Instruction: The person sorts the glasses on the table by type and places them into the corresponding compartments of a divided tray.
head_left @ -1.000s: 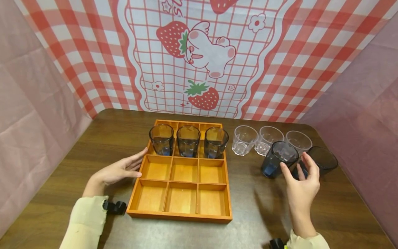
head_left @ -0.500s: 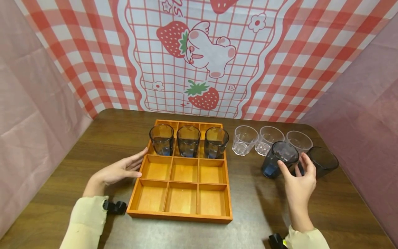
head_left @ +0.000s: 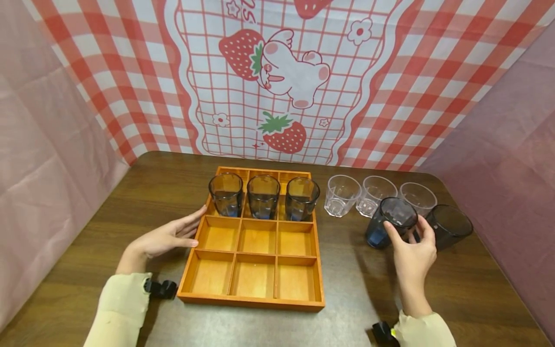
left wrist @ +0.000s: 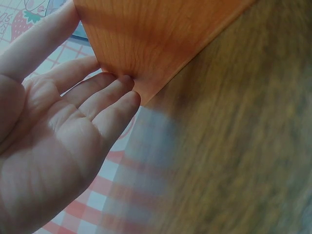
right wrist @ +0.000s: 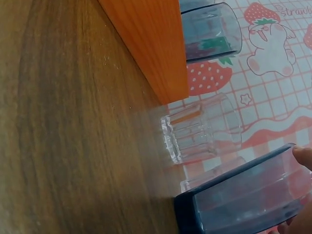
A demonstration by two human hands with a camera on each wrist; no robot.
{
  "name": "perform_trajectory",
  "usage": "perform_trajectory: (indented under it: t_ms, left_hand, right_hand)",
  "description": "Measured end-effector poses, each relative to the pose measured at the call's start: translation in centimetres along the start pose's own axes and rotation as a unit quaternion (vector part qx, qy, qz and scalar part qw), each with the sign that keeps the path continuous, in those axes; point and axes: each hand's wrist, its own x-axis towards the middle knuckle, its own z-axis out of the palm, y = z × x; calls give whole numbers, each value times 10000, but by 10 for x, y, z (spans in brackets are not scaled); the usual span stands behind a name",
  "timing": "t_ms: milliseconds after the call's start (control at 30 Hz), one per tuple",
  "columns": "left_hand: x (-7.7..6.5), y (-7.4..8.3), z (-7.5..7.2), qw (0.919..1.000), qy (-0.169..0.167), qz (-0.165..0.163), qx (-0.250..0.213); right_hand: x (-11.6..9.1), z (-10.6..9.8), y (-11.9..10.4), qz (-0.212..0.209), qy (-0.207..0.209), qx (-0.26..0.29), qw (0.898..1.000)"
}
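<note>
My right hand (head_left: 414, 255) holds a dark smoky tumbler (head_left: 386, 226) with a bluish base, thumb on the near side and fingers round the right side. In the right wrist view this tumbler (right wrist: 243, 195) stands upright, its base at the table, the thumb (right wrist: 303, 156) near its rim. A second dark tumbler (head_left: 451, 229) is just right of the hand. My left hand (head_left: 162, 238) touches the left wall of a wooden divided tray (head_left: 251, 303); in the left wrist view its fairly straight fingers rest against the wooden wall (left wrist: 156, 39).
Three dark tumblers, among them a middle one (head_left: 262, 197), stand in a row of tray compartments toward the back. Several compartments in front of them hold nothing. Clear tumblers, the nearest to the tray (head_left: 341, 195), line up along the back right. A strawberry-print cloth (head_left: 277, 86) hangs behind.
My right hand has moved left onto the dark tumbler, away from the second one, and its fingers have closed round it. The left hand and tray have stayed put.
</note>
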Motion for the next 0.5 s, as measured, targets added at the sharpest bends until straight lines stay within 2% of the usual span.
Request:
perform_trajectory:
  t_ms: [233,500]
  left_hand:
    - [0,-1,-1,10000,17,-44,-41]
    - [0,-1,-1,10000,-7,-55,-43]
  right_hand:
    - [2,4,2,-2,113,-27,9999]
    - [5,4,7,-334,312,-116,9989]
